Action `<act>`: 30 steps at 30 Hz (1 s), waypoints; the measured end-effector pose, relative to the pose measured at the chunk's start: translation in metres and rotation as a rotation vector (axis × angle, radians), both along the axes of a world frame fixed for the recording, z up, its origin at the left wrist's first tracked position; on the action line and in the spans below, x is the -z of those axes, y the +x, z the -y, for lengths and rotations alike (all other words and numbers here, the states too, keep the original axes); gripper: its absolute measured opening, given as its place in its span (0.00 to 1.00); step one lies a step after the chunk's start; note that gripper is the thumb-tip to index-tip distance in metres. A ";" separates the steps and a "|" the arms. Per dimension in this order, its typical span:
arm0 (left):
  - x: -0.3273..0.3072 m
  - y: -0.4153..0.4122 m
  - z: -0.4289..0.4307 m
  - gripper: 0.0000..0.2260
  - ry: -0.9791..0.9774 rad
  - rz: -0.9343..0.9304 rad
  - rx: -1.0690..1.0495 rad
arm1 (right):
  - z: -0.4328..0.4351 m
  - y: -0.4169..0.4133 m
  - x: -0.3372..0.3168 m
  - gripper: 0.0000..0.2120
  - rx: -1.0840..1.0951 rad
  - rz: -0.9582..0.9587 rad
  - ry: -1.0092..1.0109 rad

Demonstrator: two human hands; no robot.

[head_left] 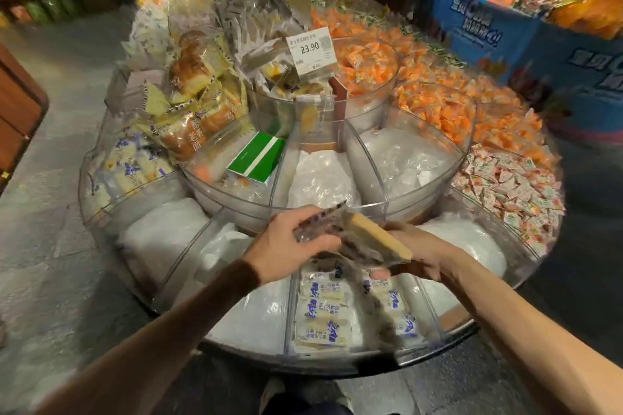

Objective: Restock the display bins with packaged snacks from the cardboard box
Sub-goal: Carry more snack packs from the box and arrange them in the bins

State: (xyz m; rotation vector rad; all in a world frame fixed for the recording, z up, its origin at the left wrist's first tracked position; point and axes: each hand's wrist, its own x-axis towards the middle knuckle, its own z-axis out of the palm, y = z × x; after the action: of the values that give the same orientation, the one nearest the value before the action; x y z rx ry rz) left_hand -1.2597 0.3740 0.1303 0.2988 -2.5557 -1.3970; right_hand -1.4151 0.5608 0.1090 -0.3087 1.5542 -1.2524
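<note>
Both my hands hold clear snack packets with blue print over the near bin of a round clear-plastic display [357,365]. My left hand [286,246] grips the top of a blurred packet [317,222]. My right hand [416,254] holds a bundle of packets [374,239] showing a tan cake slice. Below them, the near bin [290,313] contains several white packets with blue lettering [325,310]. The cardboard box is not visible near my hands.
Neighbouring bins hold crumpled white plastic filler [323,178]. Bread packets [188,104] fill bins at the left, orange packets [438,104] the right, pink-and-green candies [512,189] the far right. A 23.90 price sign [312,49] stands in the centre. A blue display [539,40] sits behind.
</note>
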 end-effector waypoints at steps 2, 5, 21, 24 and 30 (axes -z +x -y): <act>-0.019 0.008 0.015 0.10 0.098 0.040 0.010 | 0.013 -0.003 -0.015 0.14 -0.079 -0.177 0.021; -0.034 0.024 0.048 0.10 0.187 0.145 0.062 | 0.044 0.000 -0.049 0.28 -0.161 -0.107 -0.061; -0.030 0.178 0.241 0.08 0.712 0.223 -0.430 | 0.302 0.150 -0.053 0.15 -0.322 -0.162 -0.194; -0.021 0.226 0.297 0.18 0.784 0.100 -0.530 | 0.370 0.187 -0.041 0.28 -0.104 -0.002 -0.220; -0.039 0.298 0.410 0.18 0.868 0.075 -0.489 | 0.489 0.259 -0.047 0.16 0.083 0.084 -0.263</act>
State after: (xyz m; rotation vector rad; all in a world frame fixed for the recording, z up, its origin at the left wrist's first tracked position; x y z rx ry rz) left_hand -0.9621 -0.0356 0.1695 1.0276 -1.5803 -2.1748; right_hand -1.1565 0.0718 0.1559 -0.3578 1.3430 -1.5193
